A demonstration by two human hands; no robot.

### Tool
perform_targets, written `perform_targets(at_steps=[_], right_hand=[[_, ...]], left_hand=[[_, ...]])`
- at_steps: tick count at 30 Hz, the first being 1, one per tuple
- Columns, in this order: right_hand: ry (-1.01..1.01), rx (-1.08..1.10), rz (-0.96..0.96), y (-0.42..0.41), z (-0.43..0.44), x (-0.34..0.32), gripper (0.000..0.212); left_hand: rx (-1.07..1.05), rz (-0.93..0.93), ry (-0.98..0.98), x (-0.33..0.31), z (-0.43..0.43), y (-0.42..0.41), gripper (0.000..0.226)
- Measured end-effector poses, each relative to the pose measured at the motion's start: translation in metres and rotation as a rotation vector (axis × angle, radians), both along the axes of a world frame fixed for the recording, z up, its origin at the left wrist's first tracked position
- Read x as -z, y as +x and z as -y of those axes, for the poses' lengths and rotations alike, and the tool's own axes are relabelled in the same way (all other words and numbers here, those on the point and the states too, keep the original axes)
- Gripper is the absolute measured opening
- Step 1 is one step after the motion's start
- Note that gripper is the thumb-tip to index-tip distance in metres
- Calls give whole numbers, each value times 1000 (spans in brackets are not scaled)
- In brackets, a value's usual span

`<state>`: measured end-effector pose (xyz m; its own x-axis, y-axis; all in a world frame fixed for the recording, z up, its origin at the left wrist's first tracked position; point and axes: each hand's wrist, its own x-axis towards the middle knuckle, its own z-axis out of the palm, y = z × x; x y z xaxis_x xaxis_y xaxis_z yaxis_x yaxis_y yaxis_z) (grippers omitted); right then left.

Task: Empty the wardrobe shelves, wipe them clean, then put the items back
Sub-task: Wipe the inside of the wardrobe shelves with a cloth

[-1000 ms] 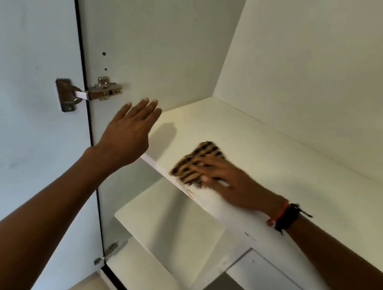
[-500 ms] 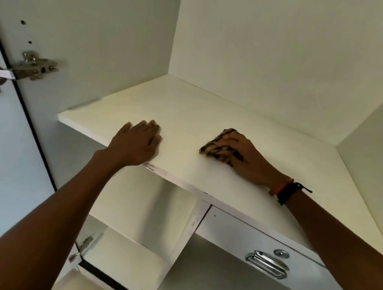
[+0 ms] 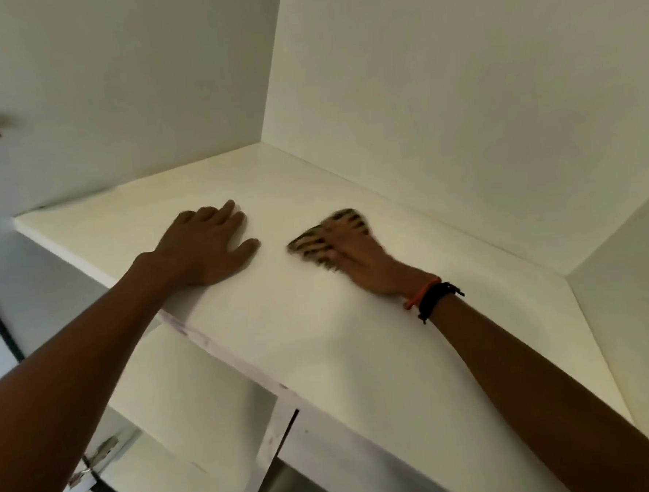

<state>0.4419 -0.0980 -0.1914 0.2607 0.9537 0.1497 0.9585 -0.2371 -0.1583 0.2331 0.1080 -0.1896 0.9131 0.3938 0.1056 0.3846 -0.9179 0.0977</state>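
A white wardrobe shelf (image 3: pixel 359 338) runs across the middle of the view with nothing on it but my hands and a cloth. My left hand (image 3: pixel 205 249) lies flat on the shelf near its front edge, fingers straight. My right hand (image 3: pixel 357 255) presses a brown and black striped cloth (image 3: pixel 315 242) down on the shelf, fingers spread over it; the hand and cloth are blurred. Part of the cloth is hidden under the palm. The two hands lie a short gap apart.
White wardrobe walls (image 3: pixel 458 104) close in the shelf at the back and both sides. Below are a lower shelf (image 3: pixel 195 398), an upright divider (image 3: pixel 267 447) and a drawer front (image 3: pixel 347 457). Door hinges (image 3: pixel 96 457) show at the left, one low down and another by the upper left edge.
My left hand came down from the air and now rests flat on the shelf. My right hand slid the cloth from the front edge deeper onto the shelf. The view swung right.
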Motion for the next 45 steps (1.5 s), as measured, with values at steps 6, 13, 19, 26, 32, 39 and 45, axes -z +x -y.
perform_targets(at_steps=[6, 13, 19, 26, 32, 39, 45], right_hand=[[62, 257, -57, 108, -9, -8, 50], [50, -138, 16, 121, -104, -20, 32], [60, -72, -62, 117, -151, -11, 35], [50, -84, 26, 118, -216, -11, 46], [79, 84, 10, 120, -261, -16, 48], [-37, -232, -118, 93, -236, -20, 41], [54, 88, -57, 164, -118, -19, 37]], left_hand=[[-41, 14, -42, 12, 1, 9, 103], [-66, 43, -89, 12, -6, 16, 98], [-61, 77, -143, 17, -1, 17, 94], [-118, 152, -187, 19, -1, 19, 95], [-138, 202, -200, 18, -5, 21, 87], [-143, 209, -175, 19, -14, 21, 92], [-110, 211, -93, 17, -15, 22, 93]])
